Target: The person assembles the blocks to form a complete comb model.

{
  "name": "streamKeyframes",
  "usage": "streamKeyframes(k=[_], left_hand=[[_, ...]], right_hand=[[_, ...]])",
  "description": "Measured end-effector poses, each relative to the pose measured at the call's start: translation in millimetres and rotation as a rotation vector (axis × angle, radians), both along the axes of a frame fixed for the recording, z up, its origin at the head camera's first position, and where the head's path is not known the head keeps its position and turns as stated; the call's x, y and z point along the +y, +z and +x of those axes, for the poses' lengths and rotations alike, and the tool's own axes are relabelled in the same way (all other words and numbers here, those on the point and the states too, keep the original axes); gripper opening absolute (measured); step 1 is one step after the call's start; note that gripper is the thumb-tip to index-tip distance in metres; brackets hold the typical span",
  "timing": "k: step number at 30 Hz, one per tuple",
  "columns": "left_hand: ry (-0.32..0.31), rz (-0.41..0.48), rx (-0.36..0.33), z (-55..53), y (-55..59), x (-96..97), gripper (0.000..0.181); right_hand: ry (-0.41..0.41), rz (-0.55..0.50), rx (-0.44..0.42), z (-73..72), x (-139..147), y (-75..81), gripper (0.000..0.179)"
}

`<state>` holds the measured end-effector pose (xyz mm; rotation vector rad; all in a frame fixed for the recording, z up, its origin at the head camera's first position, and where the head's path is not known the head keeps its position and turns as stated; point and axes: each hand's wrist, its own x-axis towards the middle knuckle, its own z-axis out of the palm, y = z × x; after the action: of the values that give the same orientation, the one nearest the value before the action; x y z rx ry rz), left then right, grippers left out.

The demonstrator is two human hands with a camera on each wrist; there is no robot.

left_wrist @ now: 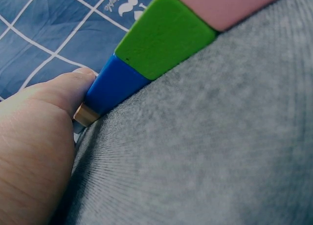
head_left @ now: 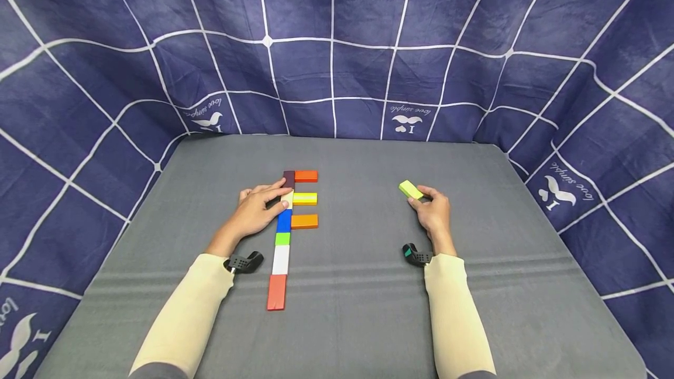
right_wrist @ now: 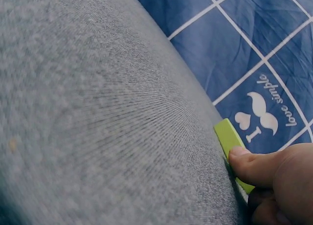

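On the grey table, a column of coloured blocks runs away from the person: red (head_left: 276, 292), white (head_left: 281, 259), green (head_left: 282, 238), blue (head_left: 284, 221), cream (head_left: 286, 199) and dark purple (head_left: 289, 179). My left hand (head_left: 256, 208) rests at its far end, fingers stretched over the cream and dark blocks, thumb by the cream one. Three blocks branch off rightward: orange-red (head_left: 306, 176), yellow (head_left: 305, 198) and orange (head_left: 305, 221). Well to the right, my right hand (head_left: 433, 210) pinches a lime-green block (head_left: 410, 189) between thumb and fingers; the right wrist view shows it near the cloth surface.
A dark blue curtain (head_left: 363, 69) with white grid lines surrounds the grey tabletop (head_left: 358, 285) at the back and sides. Black wrist straps (head_left: 244, 262) sit at the ends of both cream sleeves (head_left: 453, 309).
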<state>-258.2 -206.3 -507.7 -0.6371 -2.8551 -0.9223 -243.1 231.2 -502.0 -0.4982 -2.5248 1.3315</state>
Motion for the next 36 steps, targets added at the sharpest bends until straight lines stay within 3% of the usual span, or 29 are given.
streamKeyframes(k=[14,21,36], left_hand=[[0.004,-0.004,0.011,-0.7,-1.6,-1.1,0.046],[-0.009,0.005,0.017,-1.2,-1.7,0.0,0.045],[-0.012,0.015,0.035,-1.1,-3.5,-0.6,0.045]], right_hand=[[-0.024,0.008,0.026,-1.0,-2.9,1.8,0.039],[-0.06,-0.085,0.066,0.1,-2.0,2.4,0.039],[-0.074,-0.208,0.034,0.5,0.8,5.8,0.042]])
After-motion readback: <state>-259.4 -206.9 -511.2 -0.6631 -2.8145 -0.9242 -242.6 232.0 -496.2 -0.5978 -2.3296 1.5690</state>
